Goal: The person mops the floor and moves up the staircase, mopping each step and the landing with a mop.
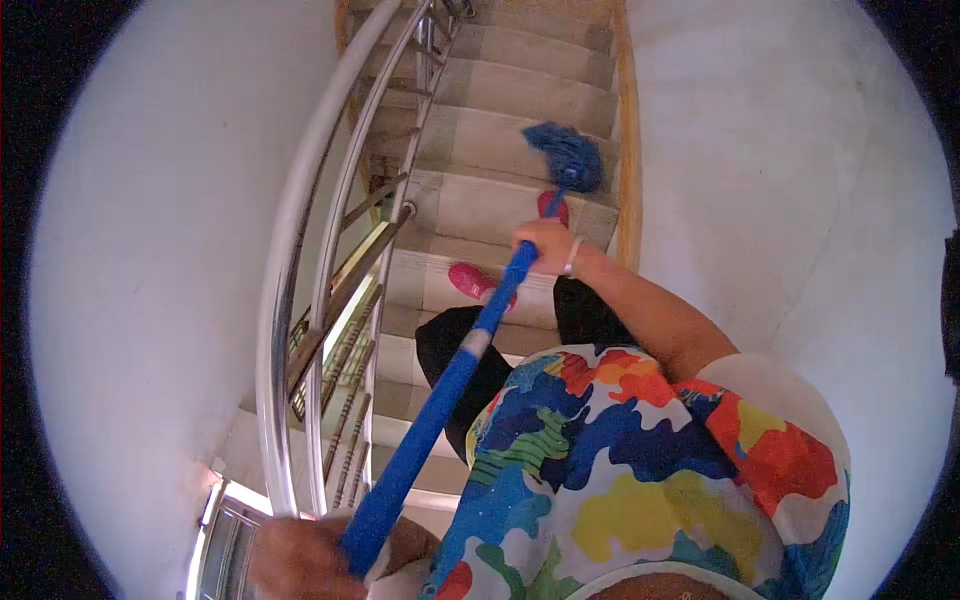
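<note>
A mop with a blue handle [425, 415] and a dark blue head [572, 160] slants across the staircase. Its head rests on a step by the wooden edging, just beyond my feet. My right hand [545, 246], with a light band at the wrist, is closed round the lower part of the handle. Down at the bottom left, my left hand [300, 558] is wrapped about the handle's upper end, somewhat blurred by motion and close to the metal handrail [285, 240].
Pale stair treads [490, 135] rise ahead. My red shoes [470, 280] stand on different steps. To the right, a wooden edging [628, 140] runs along the white wall [780, 170]. Below the railing, a doorway or window frame [225, 545] shows at the lower left.
</note>
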The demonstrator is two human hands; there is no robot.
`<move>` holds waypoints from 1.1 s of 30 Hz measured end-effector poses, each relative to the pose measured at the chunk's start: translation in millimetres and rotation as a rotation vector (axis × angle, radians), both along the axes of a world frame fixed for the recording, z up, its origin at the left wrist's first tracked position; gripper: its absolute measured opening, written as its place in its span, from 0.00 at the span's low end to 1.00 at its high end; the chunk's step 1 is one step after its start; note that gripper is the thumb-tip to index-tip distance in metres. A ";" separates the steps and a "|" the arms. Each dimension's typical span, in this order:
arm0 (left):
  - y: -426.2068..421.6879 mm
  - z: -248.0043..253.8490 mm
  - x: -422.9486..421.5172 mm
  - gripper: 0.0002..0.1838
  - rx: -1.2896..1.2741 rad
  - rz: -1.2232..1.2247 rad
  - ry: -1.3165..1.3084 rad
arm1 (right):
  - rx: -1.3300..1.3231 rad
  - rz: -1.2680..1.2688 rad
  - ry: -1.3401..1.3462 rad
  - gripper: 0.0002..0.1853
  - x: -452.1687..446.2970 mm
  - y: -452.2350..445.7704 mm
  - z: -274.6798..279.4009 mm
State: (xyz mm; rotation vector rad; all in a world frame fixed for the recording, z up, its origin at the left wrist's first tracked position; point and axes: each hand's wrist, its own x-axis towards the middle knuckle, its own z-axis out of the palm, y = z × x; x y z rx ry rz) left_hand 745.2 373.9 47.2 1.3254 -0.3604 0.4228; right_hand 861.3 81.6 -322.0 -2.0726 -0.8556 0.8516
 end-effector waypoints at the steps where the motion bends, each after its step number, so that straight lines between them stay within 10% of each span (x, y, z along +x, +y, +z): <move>1: -7.2 -12.7 10.0 0.15 -0.033 -0.014 0.024 | 0.005 -0.001 0.000 0.18 -4.8 -16.4 -10.3; 6: 3.1 -10.3 34.9 0.20 0.005 -0.100 0.118 | 0.038 -0.384 -0.139 0.16 -15.3 2.6 -11.5; 9: 24.7 25.6 1.7 0.18 0.159 0.255 0.059 | 0.152 -0.240 -0.106 0.13 -5.6 70.8 -19.6; 20: 11.3 51.2 10.1 0.18 0.302 0.046 -0.010 | 0.468 0.204 0.059 0.10 55.7 188.8 -20.8; 33: 36.7 -40.4 30.3 0.20 0.217 -0.698 -0.414 | 0.058 -0.045 -0.021 0.13 54.0 -51.6 -29.7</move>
